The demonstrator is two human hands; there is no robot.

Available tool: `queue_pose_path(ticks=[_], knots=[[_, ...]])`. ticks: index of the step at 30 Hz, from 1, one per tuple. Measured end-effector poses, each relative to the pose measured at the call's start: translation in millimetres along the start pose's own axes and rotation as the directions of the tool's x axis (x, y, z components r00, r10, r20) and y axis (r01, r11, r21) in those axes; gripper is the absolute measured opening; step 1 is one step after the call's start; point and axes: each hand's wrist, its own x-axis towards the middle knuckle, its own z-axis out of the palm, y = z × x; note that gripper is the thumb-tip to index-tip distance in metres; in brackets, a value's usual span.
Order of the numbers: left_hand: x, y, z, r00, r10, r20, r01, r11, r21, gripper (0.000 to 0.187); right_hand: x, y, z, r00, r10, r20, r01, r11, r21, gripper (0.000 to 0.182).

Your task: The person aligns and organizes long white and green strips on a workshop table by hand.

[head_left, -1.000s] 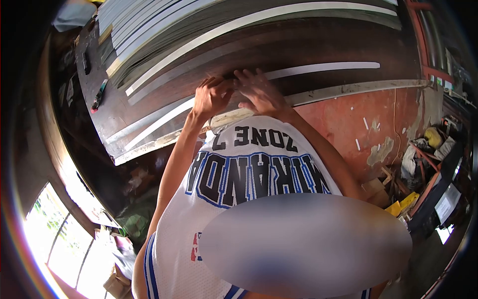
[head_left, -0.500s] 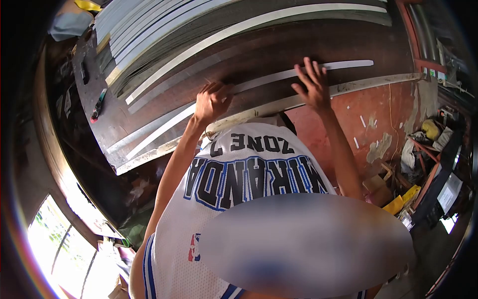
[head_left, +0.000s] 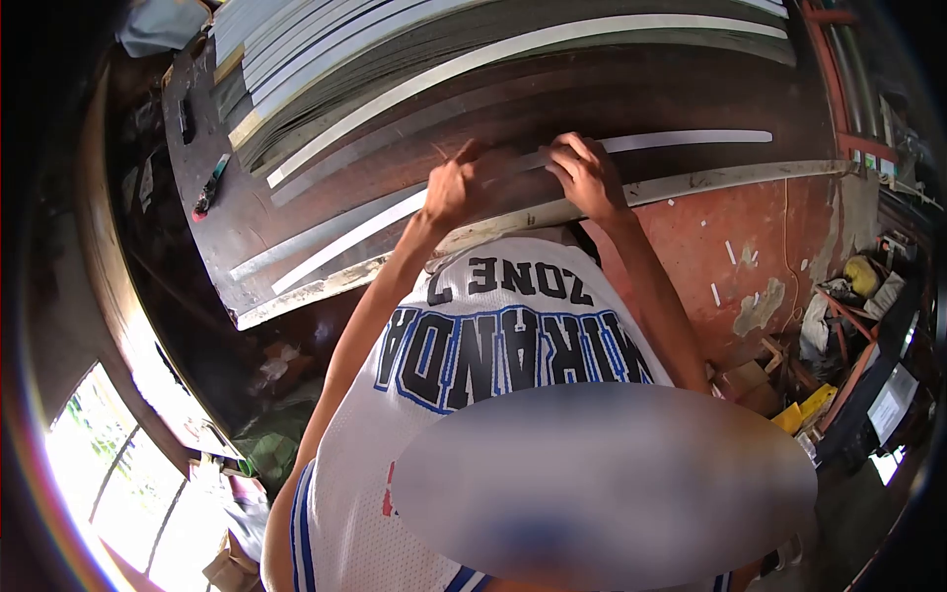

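Observation:
A long, narrow white strip [head_left: 691, 142] lies across the dark tabletop [head_left: 681, 99], running under both hands near the front edge. My left hand [head_left: 454, 187] is closed on it, left of the middle, with its fingertips partly blurred. A short way to the right, my right hand [head_left: 587, 180] has its fingers curled in and pinched at the strip. Between the hands the strip looks greyer and is hard to make out. A dull grey strip [head_left: 326, 235] lies beside the white one at the left.
Behind the hands, long pale strips [head_left: 306, 59] are stacked, with a single white strip [head_left: 395, 97] along their near side. A cutter knife [head_left: 211, 187] and a black tool [head_left: 185, 116] rest at the table's left. Clutter [head_left: 848, 296] stands at the right by a red panel [head_left: 691, 257].
My right hand has gone from spread fingers to curled ones and moved left along the strip. My left hand has shifted slightly right. The whole view has shifted a little.

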Motion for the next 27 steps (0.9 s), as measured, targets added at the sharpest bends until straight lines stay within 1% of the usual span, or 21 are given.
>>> queue_pose_path(ticks=[1, 2, 5, 8, 10, 11, 14, 18, 20, 24, 26, 27], knots=[[-2.4, 1.0, -15.2, 0.999, -0.002, 0.042, 0.001, 1.000, 0.026, 0.052, 0.5, 1.3, -0.3, 1.000, 0.007, -0.004, -0.007, 1.000, 0.003, 0.024], [-5.8, 2.7, -28.5, 0.993, -0.057, 0.100, 0.054, 0.998, 0.031, 0.053, 0.0, 6.9, -1.4, 1.000, -0.004, -0.003, 0.004, 1.000, -0.003, 0.024], [-28.6, -26.2, -45.7, 0.993, -0.049, 0.109, 0.044, 0.998, 0.041, 0.053, -2.3, 16.4, -10.4, 1.000, -0.010, -0.007, 0.010, 1.000, -0.015, 0.024], [-42.1, -36.3, -56.0, 0.994, -0.050, 0.098, 0.050, 0.999, 0.000, 0.050, -5.9, 25.7, -19.1, 1.000, -0.026, -0.003, 0.026, 0.999, -0.038, 0.024], [-41.9, -32.6, -62.5, 0.992, -0.030, 0.121, 0.032, 0.999, -0.015, 0.045, -7.5, 33.1, -23.2, 1.000, 0.004, 0.021, -0.003, 1.000, -0.024, 0.024], [-41.7, -32.8, -61.8, 0.996, 0.010, 0.091, -0.008, 1.000, -0.014, 0.038, -8.2, 34.7, -25.2, 0.999, 0.007, 0.033, -0.006, 1.000, -0.025, 0.024], [-37.8, -21.8, -63.4, 0.996, 0.020, 0.092, -0.019, 1.000, -0.010, 0.034, -8.7, 35.2, -24.3, 0.998, 0.023, 0.050, -0.021, 0.999, -0.038, 0.026], [-40.5, -24.8, -60.5, 0.997, 0.062, 0.041, -0.062, 0.998, -0.009, 0.033, -2.8, 14.6, -19.9, 0.996, 0.049, 0.069, -0.050, 0.999, 0.013, 0.027], [-41.0, -25.4, -60.5, 0.996, 0.087, 0.029, -0.087, 0.996, -0.005, 0.033, -0.4, 9.2, -15.2, 0.997, 0.008, 0.076, -0.010, 1.000, 0.023, 0.027], [-42.1, -19.9, -61.4, 0.997, 0.072, 0.030, -0.072, 0.997, -0.016, 0.035, 3.5, 5.7, -10.4, 0.996, -0.031, 0.081, 0.029, 0.999, 0.023, 0.026], [-42.4, -23.7, -58.3, 0.990, 0.141, -0.017, -0.141, 0.990, -0.011, 0.035, 3.7, 6.9, -8.5, 0.995, -0.037, 0.090, 0.036, 0.999, 0.018, 0.026], [-42.7, -23.6, -58.2, 0.990, 0.138, -0.017, -0.139, 0.990, -0.011, 0.035, 4.2, 6.6, -8.1, 0.994, -0.042, 0.098, 0.041, 0.999, 0.011, 0.025]])
